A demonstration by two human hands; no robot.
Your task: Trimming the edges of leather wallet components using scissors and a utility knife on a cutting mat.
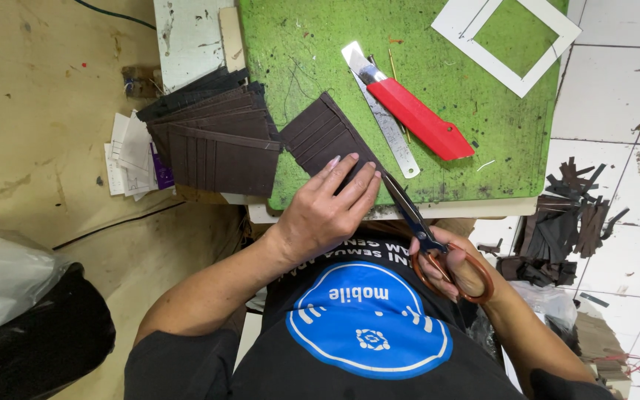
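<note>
Pressing brown leather panel flat, left hand fingers spread; right hand gripping scissors. Nearby: panel stack, red cutter, steel ruler, floor scraps.

- The leather piece lies on the cutting mat, under the left hand
- A stack of like pieces lies left of it
- The ruler and utility knife lie to its right
- The scissors, in the right hand, meet its near edge
- Offcuts lie on the floor, right of the surface
</note>
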